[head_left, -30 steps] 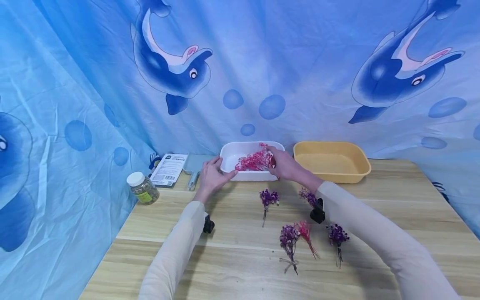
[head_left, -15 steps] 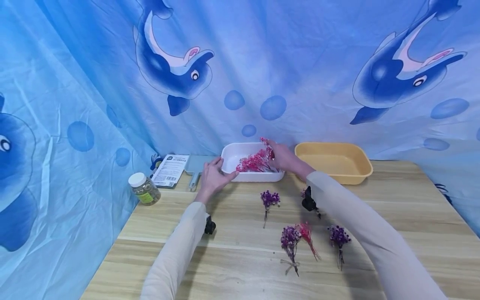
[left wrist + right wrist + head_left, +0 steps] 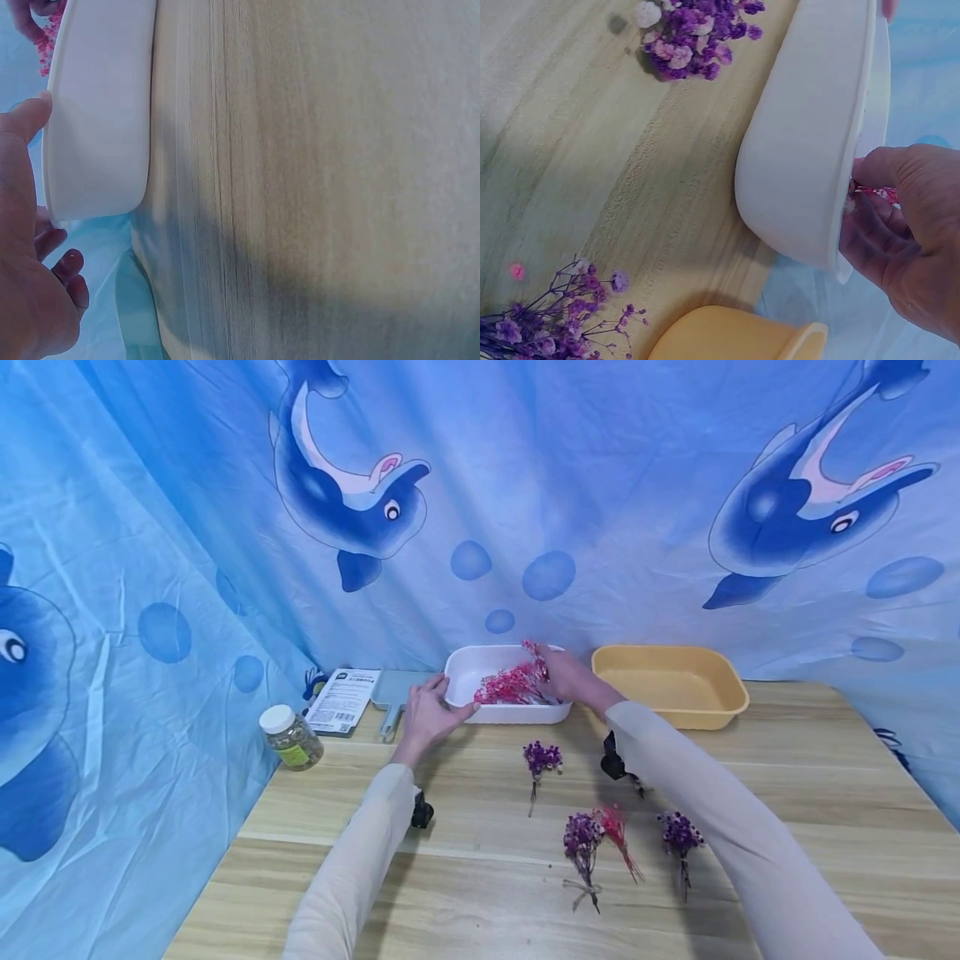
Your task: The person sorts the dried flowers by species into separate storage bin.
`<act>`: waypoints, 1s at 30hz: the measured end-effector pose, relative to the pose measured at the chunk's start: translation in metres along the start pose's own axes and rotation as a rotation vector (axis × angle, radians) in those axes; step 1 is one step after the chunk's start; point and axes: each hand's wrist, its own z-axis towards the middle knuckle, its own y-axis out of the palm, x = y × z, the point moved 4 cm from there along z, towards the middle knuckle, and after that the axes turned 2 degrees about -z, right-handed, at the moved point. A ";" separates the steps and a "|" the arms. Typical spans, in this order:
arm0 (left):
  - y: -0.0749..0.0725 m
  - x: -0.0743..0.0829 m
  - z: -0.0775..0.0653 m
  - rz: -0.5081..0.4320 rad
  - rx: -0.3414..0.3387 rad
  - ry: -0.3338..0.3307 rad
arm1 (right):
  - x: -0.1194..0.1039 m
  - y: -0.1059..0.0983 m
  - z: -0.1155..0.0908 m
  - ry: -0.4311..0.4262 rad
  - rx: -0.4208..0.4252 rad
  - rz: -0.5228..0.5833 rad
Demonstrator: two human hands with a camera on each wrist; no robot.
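Observation:
A white plastic basin [image 3: 517, 714] stands at the back of the table with a spray of pink dried flowers [image 3: 502, 686] inside it. My left hand [image 3: 431, 714] grips the basin's left front corner, thumb on the front rim and fingers round the left side. At the right end, my right hand [image 3: 564, 675] reaches in over the rim and pinches the pink flowers between thumb and fingers. In the right wrist view the basin wall [image 3: 802, 142] partly hides those fingers and most of the stems.
A yellow basin [image 3: 671, 722] stands close on the right. Bunches of purple dried flowers [image 3: 542, 758] and a smaller pink bunch [image 3: 615, 828] lie in front. On the left are a lidded jar [image 3: 292, 743], a printed packet [image 3: 341, 700] and a grey-blue dustpan-like tool [image 3: 390, 718].
My right hand has shifted slightly left over the basin, and the tips of the pink flowers beside it stand a little higher. The left hand keeps its place on the basin.

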 end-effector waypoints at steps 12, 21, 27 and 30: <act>0.002 0.002 0.000 0.001 -0.009 -0.009 | 0.008 -0.012 -0.016 0.031 0.145 0.064; 0.001 0.002 0.002 0.018 -0.014 -0.002 | 0.012 -0.030 -0.063 -0.088 0.284 0.219; 0.001 0.000 0.001 0.026 -0.010 -0.002 | 0.017 -0.025 -0.108 -0.097 0.272 0.288; 0.001 0.000 0.001 0.017 -0.014 -0.001 | 0.014 -0.022 -0.131 -0.104 0.260 0.279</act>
